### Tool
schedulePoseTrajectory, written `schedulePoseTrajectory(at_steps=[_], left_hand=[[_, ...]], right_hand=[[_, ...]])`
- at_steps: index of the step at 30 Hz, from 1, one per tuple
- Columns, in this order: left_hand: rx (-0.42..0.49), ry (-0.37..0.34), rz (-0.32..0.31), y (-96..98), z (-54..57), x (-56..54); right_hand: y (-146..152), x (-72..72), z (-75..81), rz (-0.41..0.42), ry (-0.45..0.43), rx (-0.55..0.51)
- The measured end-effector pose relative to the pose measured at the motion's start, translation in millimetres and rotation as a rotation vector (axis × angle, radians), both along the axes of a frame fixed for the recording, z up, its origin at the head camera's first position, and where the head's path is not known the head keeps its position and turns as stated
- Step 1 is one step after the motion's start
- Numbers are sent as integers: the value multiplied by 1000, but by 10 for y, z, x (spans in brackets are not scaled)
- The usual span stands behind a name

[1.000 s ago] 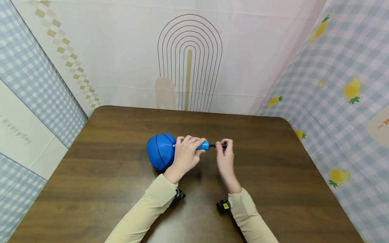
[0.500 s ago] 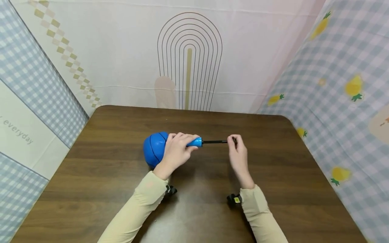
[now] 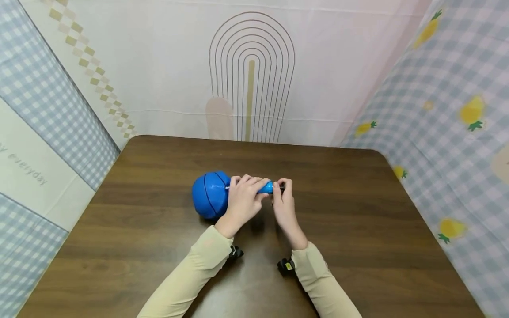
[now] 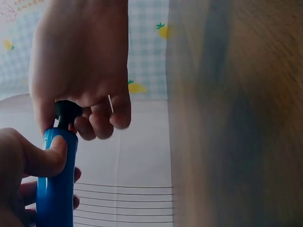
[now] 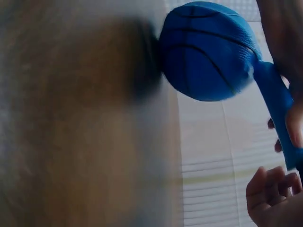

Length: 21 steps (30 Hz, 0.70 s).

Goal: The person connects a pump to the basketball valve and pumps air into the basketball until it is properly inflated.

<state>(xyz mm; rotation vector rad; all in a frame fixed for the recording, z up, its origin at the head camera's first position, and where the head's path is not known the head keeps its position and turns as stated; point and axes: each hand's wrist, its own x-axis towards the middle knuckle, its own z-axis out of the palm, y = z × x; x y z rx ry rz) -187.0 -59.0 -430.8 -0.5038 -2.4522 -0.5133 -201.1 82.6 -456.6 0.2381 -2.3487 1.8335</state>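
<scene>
A blue ball with black seam lines point(image 3: 210, 196), like a small basketball, sits on the table and looks slightly out of round. A thin metal needle joins it to a blue hand pump point(image 3: 267, 188). My left hand point(image 3: 242, 202) grips the pump barrel, thumb along its side in the left wrist view. At the pump's other end, my right hand point(image 3: 284, 208) holds the black handle point(image 4: 68, 109), close against the barrel with only a little rod showing. In the right wrist view, the ball point(image 5: 208, 52) and the barrel point(image 5: 275, 101) meet end to end.
The brown wooden table point(image 3: 342, 212) has rounded far corners. A white patterned cloth point(image 3: 171, 70) hangs behind it, and checked cloths with pineapple prints point(image 3: 449, 176) hang at the right. Black cameras point(image 3: 286, 266) are strapped to both wrists.
My right hand drew the handle out to the right, baring a long black rod, then pushed it back in to the left. The ball and left hand shifted slightly left and returned.
</scene>
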Motion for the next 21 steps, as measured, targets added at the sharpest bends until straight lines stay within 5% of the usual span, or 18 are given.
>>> schedulePoseTrajectory(at_steps=[7,13,21], left_hand=[[46,-54,-57,-117,35,-26],[93,-79,-39,-224,36,-40],[9,45,12,-19,-51,-46]], right_hand=[[346,-26,88,-81,27,225],[640,-101,96,-153,-7,160],[162,-47,23,-67,-71,-21]])
